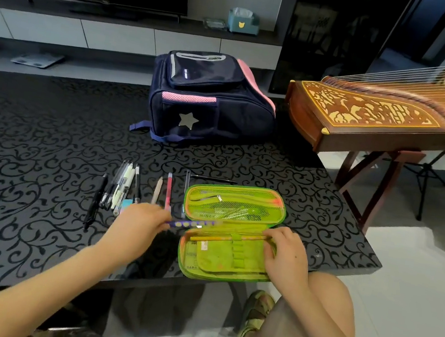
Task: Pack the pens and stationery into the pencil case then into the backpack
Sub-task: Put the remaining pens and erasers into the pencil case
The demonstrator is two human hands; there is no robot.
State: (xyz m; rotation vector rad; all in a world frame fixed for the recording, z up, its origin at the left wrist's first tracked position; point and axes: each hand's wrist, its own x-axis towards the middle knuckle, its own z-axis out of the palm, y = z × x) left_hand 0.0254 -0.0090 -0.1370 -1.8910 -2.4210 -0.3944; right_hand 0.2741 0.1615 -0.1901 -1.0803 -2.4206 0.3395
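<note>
A lime-green pencil case lies open flat on the black patterned table. My left hand pinches the left end of a purple pencil that crosses the case's hinge. My right hand rests on the case's right side, fingers on the pencil's other end by the elastic loops. A yellow pencil sits in the lower half. Several pens lie in a row left of the case, with a red pen and a beige pencil nearer it. The navy and pink backpack stands behind, zipped.
A black pen lies just behind the case. A wooden zither on a stand stands to the right of the table. A TV console with a tissue box runs along the back wall. My knees sit below the table's front edge.
</note>
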